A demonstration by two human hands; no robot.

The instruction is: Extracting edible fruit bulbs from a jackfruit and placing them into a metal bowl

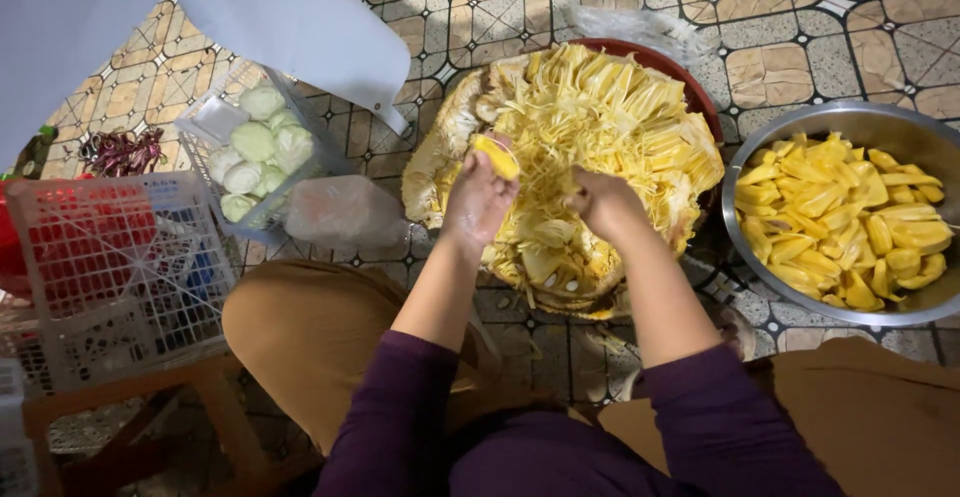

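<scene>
A: Gripping a yellow pod point(497, 156): left hand point(478, 200), fingers pinched shut on it, right at the jackfruit's point(590, 117) near-left edge.

B: Right hand point(602, 200)?

A: Sunk into the jackfruit's strands, near-centre. Fingers curled, tips buried; can't tell if it's holding anything. Hands apart, both on the fruit.

B: Jackfruit position?

A: Split open, cut face up, in a red basin point(690, 82) on the tiled floor point(790, 17).

B: Surroundings?

A: Steel bowl point(900, 122) of peeled yellow pods just right of the jackfruit. Clear bag point(345, 212) just left. Further left, a crate point(215, 162) of pale green pieces, then a white basket point(120, 267).
</scene>
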